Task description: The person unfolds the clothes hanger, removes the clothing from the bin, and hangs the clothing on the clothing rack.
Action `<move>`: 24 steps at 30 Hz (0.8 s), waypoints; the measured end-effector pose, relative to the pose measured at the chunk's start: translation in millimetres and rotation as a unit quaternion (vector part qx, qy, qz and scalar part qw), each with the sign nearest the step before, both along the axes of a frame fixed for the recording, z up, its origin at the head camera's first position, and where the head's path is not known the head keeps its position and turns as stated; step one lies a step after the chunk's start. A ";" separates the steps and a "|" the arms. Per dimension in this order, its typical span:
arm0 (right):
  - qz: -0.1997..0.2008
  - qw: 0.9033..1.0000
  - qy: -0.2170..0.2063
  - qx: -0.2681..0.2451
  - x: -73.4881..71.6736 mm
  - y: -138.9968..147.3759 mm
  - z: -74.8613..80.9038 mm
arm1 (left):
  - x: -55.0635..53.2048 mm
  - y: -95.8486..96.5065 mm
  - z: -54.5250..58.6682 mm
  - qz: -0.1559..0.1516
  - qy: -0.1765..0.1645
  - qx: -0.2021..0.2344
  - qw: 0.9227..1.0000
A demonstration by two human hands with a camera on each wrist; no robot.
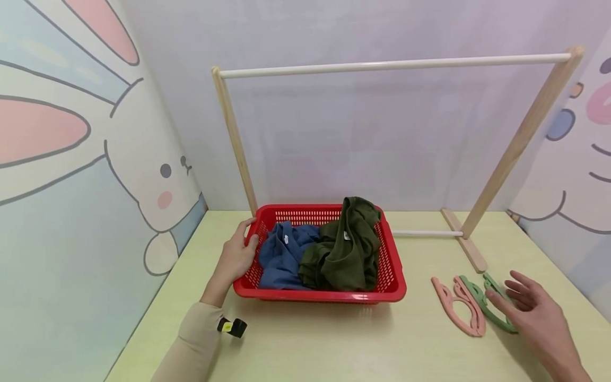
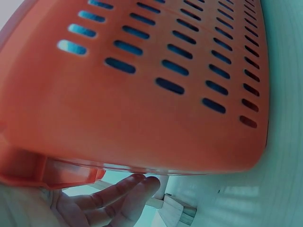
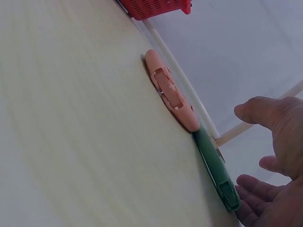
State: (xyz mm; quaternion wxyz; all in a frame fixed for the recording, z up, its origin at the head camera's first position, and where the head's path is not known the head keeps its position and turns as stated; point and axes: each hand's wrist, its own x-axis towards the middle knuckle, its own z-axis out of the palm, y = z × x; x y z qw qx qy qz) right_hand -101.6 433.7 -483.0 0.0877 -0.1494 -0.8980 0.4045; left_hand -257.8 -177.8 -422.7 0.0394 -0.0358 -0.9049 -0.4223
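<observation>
My left hand holds the left rim of a red plastic basket, thumb over the edge and the other fingers along the outside. In the left wrist view, fingertips show beside the slotted basket wall. Inside the basket lie a crumpled blue garment and a dark green garment, which rises above the back rim. My right hand, fingers loosely spread, is beside a green folding hanger and overlaps it in the head view. A pink folding hanger lies left of the green one.
Behind the basket stands a rack with a white top rail, wooden posts and a wooden foot at the right. Walls with cartoon rabbits flank the pale yellow table. A black wrist strap sits on the left sleeve.
</observation>
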 end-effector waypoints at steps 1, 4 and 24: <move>0.002 1.000 -0.004 0.006 0.0 0.1 -0.2 | -0.2 -0.2 -0.2 0.000 -0.001 0.000 1.000; 0.008 1.000 -0.003 0.018 0.3 0.0 -0.8 | -0.7 -0.5 -0.8 0.000 -0.002 0.001 1.000; 0.088 0.994 -0.006 0.064 -7.8 15.2 -4.5 | -0.9 0.6 1.5 0.000 -0.001 -0.001 1.000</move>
